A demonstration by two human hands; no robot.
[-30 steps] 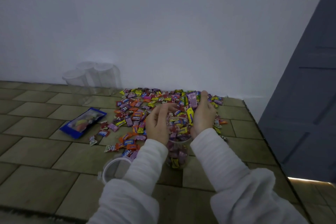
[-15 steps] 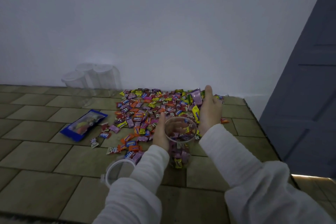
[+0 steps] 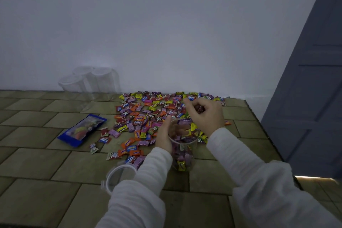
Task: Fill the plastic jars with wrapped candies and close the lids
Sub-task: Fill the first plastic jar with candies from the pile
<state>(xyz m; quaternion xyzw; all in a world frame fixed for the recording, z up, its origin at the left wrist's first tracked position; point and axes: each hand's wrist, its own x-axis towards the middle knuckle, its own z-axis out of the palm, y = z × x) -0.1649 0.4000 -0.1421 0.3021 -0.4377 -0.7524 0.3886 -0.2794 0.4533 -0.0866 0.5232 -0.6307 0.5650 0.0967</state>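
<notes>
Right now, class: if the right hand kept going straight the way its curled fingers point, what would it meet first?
Probably the candy pile beyond the open jar; the right hand points leftward, though its height above is unclear.

A dim room in a home, it seems: a tile-patterned worktop (image 3: 46, 168) set against a plain white wall (image 3: 148, 24), with a grey panelled door (image 3: 314, 88) at the right.

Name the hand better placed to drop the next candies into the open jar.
Right. The right hand hovers just above the jar with candies in its curled fingers; the left hand grips the jar's side, steadying it.
</notes>
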